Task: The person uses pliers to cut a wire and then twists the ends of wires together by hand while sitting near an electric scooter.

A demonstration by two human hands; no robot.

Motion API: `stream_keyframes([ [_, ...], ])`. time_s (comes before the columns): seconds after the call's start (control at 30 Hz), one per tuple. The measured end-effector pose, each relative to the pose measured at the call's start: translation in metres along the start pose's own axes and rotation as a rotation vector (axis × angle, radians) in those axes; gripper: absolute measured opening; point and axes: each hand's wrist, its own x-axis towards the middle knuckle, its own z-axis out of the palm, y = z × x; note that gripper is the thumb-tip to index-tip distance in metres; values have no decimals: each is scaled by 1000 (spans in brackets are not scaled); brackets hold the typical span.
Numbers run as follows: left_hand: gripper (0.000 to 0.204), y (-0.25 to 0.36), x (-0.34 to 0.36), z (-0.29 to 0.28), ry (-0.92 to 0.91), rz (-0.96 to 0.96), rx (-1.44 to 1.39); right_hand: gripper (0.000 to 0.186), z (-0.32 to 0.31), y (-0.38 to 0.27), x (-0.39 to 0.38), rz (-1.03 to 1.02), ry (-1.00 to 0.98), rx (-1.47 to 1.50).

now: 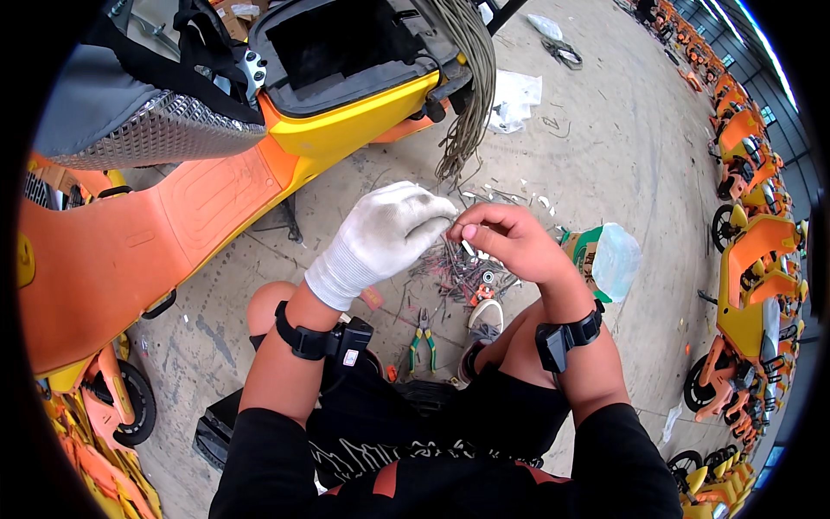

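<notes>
My left hand [385,238], in a white knit glove, meets my bare right hand [510,238] in front of me. Both sets of fingertips pinch a thin wire end [453,230]; the piece is too small to make out further. A thick bundle of grey cables [471,86] hangs from the rear of an orange and yellow scooter [259,164] just above my hands. Below them, cut wire scraps [458,272] litter the concrete floor. Green-handled pliers [423,339] lie on the floor between my knees.
The scooter's open black seat compartment [346,43] and raised seat [130,112] fill the upper left. A clear plastic bottle [616,259] on a green box stands at right. Rows of orange scooters [752,259] line the right edge. White plastic sheets [514,99] lie farther off.
</notes>
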Motion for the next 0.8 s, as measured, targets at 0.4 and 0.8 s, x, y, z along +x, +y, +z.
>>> stream_keyframes([
  [0.4,22,2,2,-2,-150,-211,-177,14,-2,4,4,-256,243,-406],
  [0.8,18,-1,-6,7,-146,-172,-122,11,17,1,7,-423,331,-660],
])
